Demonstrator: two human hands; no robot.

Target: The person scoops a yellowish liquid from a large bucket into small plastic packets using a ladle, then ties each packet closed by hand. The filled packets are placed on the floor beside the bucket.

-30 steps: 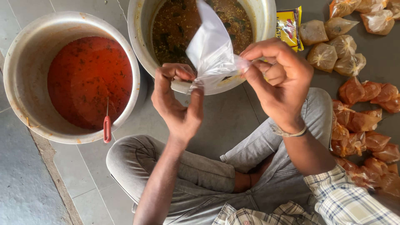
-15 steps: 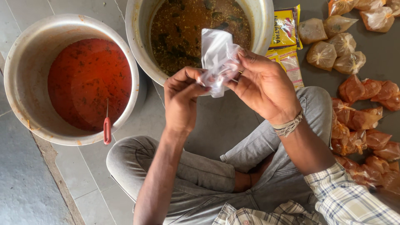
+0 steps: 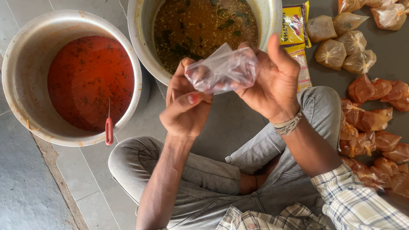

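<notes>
Just below the brown-curry pot (image 3: 204, 25), the left hand (image 3: 185, 113) and right hand (image 3: 272, 81) both pinch an empty clear plastic bag (image 3: 221, 70). Filled, tied pouches (image 3: 366, 110) lie right of that pot; this bag remains unfilled.

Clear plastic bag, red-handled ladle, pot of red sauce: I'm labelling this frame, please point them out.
Clear plastic bag (image 3: 221, 70), head view, crumpled middle.
Red-handled ladle (image 3: 109, 131), head view, red handle.
Round metal pot of red sauce (image 3: 21, 55), head view, inner wall.

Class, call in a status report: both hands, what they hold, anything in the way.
Left hand and right hand both gripping empty clear plastic bag. Held above brown-stew pot. Nothing in the way.
</notes>
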